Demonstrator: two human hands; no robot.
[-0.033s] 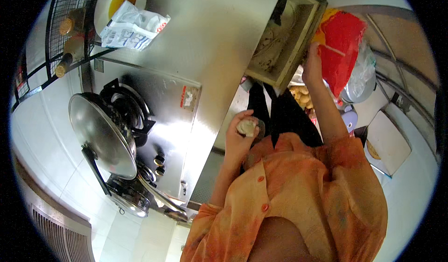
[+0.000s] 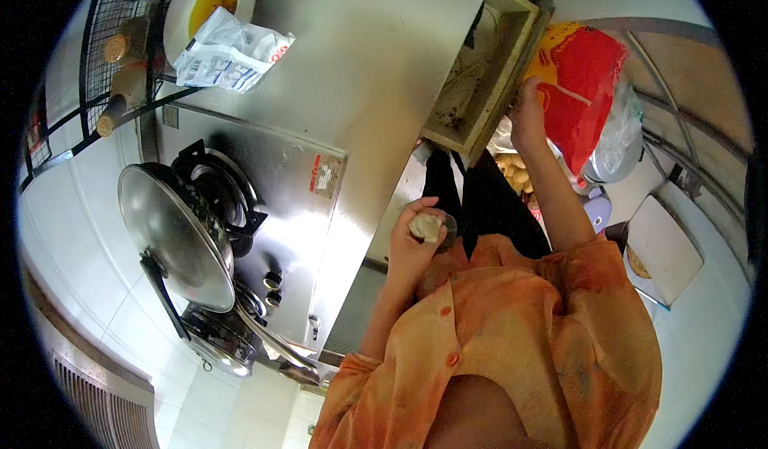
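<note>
My left hand [image 2: 410, 241] is closed round a small clear cup [image 2: 450, 227] with something whitish in it, held in front of my body beside the counter edge. My right hand [image 2: 526, 117] lies against the outer front of a pulled-out drawer [image 2: 512, 73], its fingers fairly straight and partly hidden. Inside the worn, pale drawer are dark specks and some thin items I cannot make out.
On the steel counter [image 2: 352, 57] stand a white bowl [image 2: 178, 17] of yellow liquid and an opened white packet [image 2: 228, 53]. A lidded wok [image 2: 172, 233] sits on the gas stove at left. A red and yellow bag [image 2: 580, 97] hangs behind the drawer.
The drawer has moved slightly left, further in under the counter, and my right hand has moved with it. My left hand still holds the cup.
</note>
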